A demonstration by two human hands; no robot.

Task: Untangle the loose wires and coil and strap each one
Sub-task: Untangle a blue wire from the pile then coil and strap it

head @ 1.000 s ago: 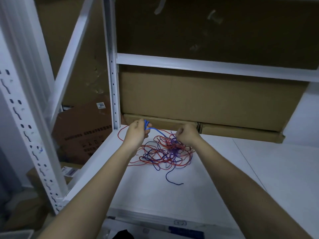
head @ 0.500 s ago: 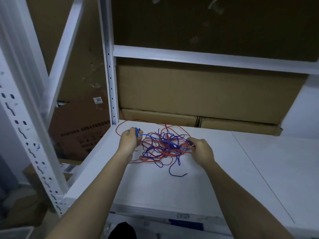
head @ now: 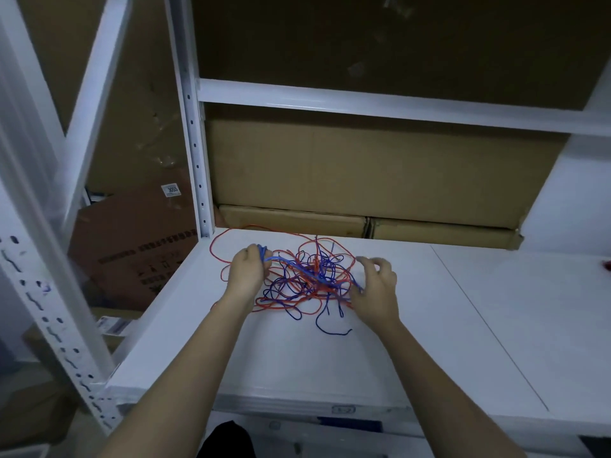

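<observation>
A tangle of thin red and blue wires (head: 307, 279) lies on the white shelf board (head: 297, 358). A wide red loop (head: 218, 239) reaches out to its back left, and a loose blue tail (head: 330, 332) trails toward me. My left hand (head: 246, 276) grips a bunch of blue wire loops (head: 266, 257) at the tangle's left edge. My right hand (head: 377, 285) sits at the tangle's right edge. Its fingers are blurred, loosely spread and raised, and the thumb lies by a blue strand without pinching it.
Large cardboard boxes (head: 363, 166) fill the back of the shelf, with flat boxes (head: 291, 219) under them. A white perforated post (head: 198, 160) stands at the back left and a crossbeam (head: 363, 104) runs overhead. A small red object (head: 606, 264) lies far right.
My right hand has slid from the tangle's middle to its right edge and let its fingers loosen. My left hand has come down and nearer, still holding the blue loops.
</observation>
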